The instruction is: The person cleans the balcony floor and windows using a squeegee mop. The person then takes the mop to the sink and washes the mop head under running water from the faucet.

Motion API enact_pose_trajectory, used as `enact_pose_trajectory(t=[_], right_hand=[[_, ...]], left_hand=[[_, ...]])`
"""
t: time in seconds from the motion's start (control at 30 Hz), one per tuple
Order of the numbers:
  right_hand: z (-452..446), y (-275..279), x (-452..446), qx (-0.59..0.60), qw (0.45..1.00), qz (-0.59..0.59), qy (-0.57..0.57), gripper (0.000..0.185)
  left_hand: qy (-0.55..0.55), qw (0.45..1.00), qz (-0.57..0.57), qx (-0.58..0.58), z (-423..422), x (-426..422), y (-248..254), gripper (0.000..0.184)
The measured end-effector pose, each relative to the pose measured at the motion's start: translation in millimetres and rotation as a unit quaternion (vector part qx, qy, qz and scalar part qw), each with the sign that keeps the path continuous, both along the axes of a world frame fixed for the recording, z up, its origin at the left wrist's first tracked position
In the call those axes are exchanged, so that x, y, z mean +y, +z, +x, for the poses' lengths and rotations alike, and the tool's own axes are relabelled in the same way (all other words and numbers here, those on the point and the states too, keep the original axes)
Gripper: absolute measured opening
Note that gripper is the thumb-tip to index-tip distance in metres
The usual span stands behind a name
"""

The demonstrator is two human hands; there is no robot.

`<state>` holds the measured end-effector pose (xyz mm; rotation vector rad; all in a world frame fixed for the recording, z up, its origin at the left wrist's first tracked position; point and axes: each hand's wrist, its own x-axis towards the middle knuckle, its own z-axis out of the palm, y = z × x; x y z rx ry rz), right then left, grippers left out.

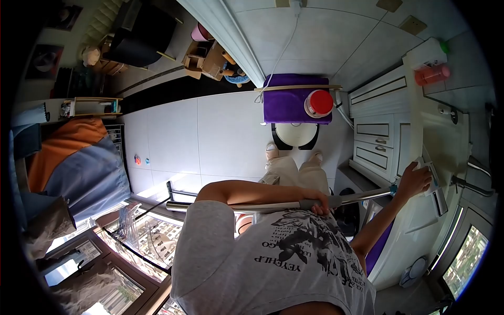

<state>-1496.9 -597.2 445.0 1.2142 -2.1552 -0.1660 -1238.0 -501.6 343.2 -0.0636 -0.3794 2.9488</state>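
Observation:
My left hand (pixel 316 201) is wrapped round a silver metal pole (pixel 252 207) at its grey collar, holding it nearly level across my waist. The pole runs right to a small teal fitting (pixel 394 189) beside my right wrist. My right hand (pixel 416 179) is over the pale counter with its fingers curled at a white piece (pixel 418 163); its kind is unclear. Just beyond those fingers lies a flat white and grey panel with a dark edge (pixel 440 202). My forearm hides whether the pole joins it.
A purple-covered stool (pixel 283 107) bears a red-lidded jar (pixel 318 103), with a round white device (pixel 295 135) below. White cabinets (pixel 374 147) and a tap (pixel 475 186) are right. A drying rack (pixel 169 191), hangers (pixel 126 226) and an orange-and-grey cloth (pixel 79 163) are left.

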Motion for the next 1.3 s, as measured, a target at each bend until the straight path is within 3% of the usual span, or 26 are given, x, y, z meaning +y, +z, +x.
enact_pose_trajectory(t=[0.17, 0.23, 0.27, 0.33, 0.4, 0.47, 0.57, 0.63, 0.67, 0.73, 0.77, 0.83, 0.87, 1.0, 1.07, 1.13, 1.2, 1.23, 1.27, 1.3], right_hand=[[41.9, 3.6, -2.7, -0.028, 0.999, 0.019, -0.022, 0.036], [69.9, 10.2, -1.9, -0.136, 0.986, 0.097, -0.01, 0.037], [79.0, 4.2, 3.5, -0.136, 0.986, 0.094, -0.015, 0.037], [93.8, -20.3, 13.6, -0.075, 0.987, 0.007, 0.141, 0.028], [91.4, -28.9, 9.4, -0.104, 0.984, -0.004, 0.147, 0.028], [91.0, -36.0, 1.9, -0.133, 0.976, -0.028, 0.17, 0.028], [93.8, -41.0, -3.0, -0.045, 0.982, 0.015, 0.182, 0.028], [98.8, -41.9, -5.9, -0.101, 0.978, 0.076, 0.168, 0.027], [94.0, -52.9, -7.8, -0.101, 0.977, 0.065, 0.177, 0.027], [83.5, -82.2, -11.8, -0.106, 0.955, 0.066, 0.268, 0.024], [86.8, -81.8, -14.2, -0.104, 0.954, 0.054, 0.275, 0.024], [90.8, -80.2, -15.1, -0.198, 0.948, 0.135, 0.211, 0.024], [89.4, -82.1, -18.8, -0.195, 0.945, 0.16, 0.208, 0.023], [86.9, -78.1, -21.1, -0.181, 0.95, 0.141, 0.211, 0.022], [81.4, -92.3, -20.1, -0.146, 0.952, 0.009, 0.268, 0.017], [85.7, -79.9, -13.4, -0.064, 0.939, -0.007, 0.338, 0.015], [88.9, -88.9, -22.0, -0.136, 0.957, 0.069, 0.247, 0.015], [85.5, -89.0, -24.5, -0.139, 0.96, 0.076, 0.229, 0.015], [82.0, -88.7, -26.5, -0.142, 0.964, 0.083, 0.21, 0.015], [80.9, -90.2, -26.5, -0.165, 0.962, 0.051, 0.211, 0.016]], left_hand=[[-0.007, 0.998, 0.051, 0.03, 2.1, -5.1, -1.3, 0.025], [-0.015, 0.996, 0.084, 0.035, 2.4, -4.0, 1.3, 0.024], [-0.014, 0.989, 0.136, 0.046, 0.8, -6.5, 4.8, 0.024], [-0.013, 0.981, 0.184, 0.057, -2.0, -12.9, 5.0, 0.023], [-0.022, 0.971, 0.212, 0.105, 1.2, -11.8, 2.6, 0.022], [-0.033, 0.98, 0.187, 0.063, 3.4, -13.1, 5.1, 0.025], [-0.042, 0.984, 0.171, -0.001, -2.7, -17.6, 2.5, 0.027], [0.012, 0.995, -0.041, -0.092, -4.4, -20.2, 10.3, 0.03], [0.02, 0.994, -0.052, -0.095, -6.7, -23.6, 6.4, 0.03], [0.016, 0.955, -0.265, -0.13, -8.8, -34.4, -2.3, 0.036], [0.022, 0.951, -0.277, -0.133, -4.9, -43.7, 5.6, 0.036], [0.094, 0.785, -0.58, -0.195, -1.5, -54.4, 26.2, 0.039], [0.08, 0.81, -0.55, -0.187, 0.9, -61.5, 24.3, 0.038], [0.035, 0.776, -0.594, -0.207, 16.1, -93.6, 74.8, 0.036], [0.205, 0.812, -0.539, -0.086, 13.5, -105.5, 99.7, 0.032], [0.312, 0.781, -0.539, 0.047, 31.9, -105.6, 188.4, 0.028], [0.328, 0.74, -0.552, 0.202, 44.6, -103.6, 252.0, 0.026], [0.349, 0.721, -0.539, 0.26, 51.6, -97.4, 281.2, 0.024], [0.339, 0.745, -0.51, 0.264, 58.8, -89.6, 309.9, 0.018], [0.332, 0.707, -0.536, 0.321, 53.5, -89.1, 321.6, 0.019]])
